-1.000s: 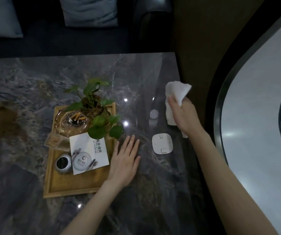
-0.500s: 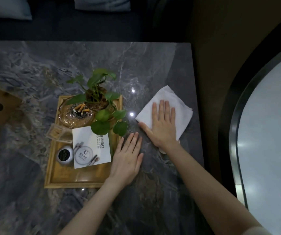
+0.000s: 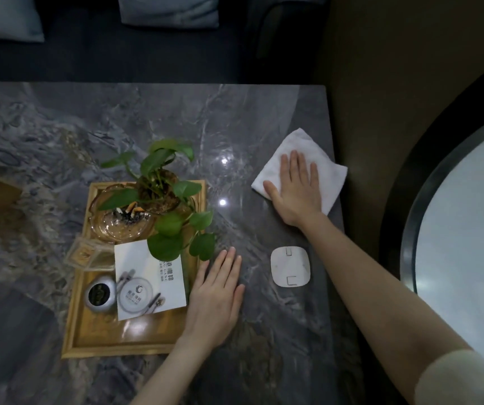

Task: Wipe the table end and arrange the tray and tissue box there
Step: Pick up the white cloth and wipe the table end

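Grey marble worktop (image 3: 147, 112), right hand (image 3: 296, 190) flat, fingers spread on white cloth (image 3: 329, 173), left hand (image 3: 216, 296) flat, empty, touching wooden tray (image 3: 123, 343)

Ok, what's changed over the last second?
The right hand brought the white cloth down from the air, spread it flat on the table and slid it toward the right edge. The left hand, beside the tray, stayed put.

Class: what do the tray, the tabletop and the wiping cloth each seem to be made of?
Tray: pale wood, likely bamboo, faint grain.
Tabletop: polished grey marble or a lookalike; veins, glossy light spots.
Cloth: soft white fabric or thick paper, creased under the right hand.
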